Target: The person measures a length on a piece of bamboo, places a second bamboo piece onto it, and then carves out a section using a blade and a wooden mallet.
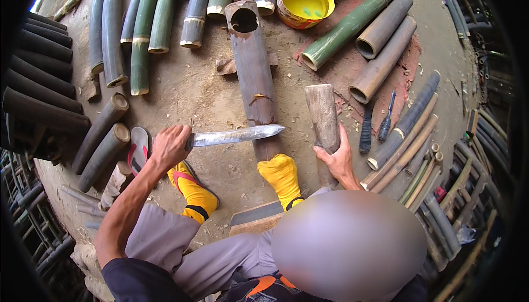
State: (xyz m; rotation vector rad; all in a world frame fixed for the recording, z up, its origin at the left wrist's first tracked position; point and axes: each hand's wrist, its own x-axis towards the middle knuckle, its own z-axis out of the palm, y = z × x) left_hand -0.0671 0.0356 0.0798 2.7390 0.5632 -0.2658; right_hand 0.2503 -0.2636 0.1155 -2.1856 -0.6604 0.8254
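My left hand is closed round the handle of a machete, whose blade points right. The blade lies across the near part of a thick brown bamboo tube; whether it touches the tube I cannot tell. This tube lies lengthwise before me, with a square-looking hole at its far end and a small split on top. My right hand grips a worn wooden mallet to the right of the tube, thick end away from me. My foot in a yellow sock presses on the tube's near end.
Green and grey bamboo tubes line the far side. A yellow bucket with yellow liquid stands beyond the tube. Cut bamboo lengths, a chisel-like tool and a dark-wrapped tool lie right. A loose sandal is left.
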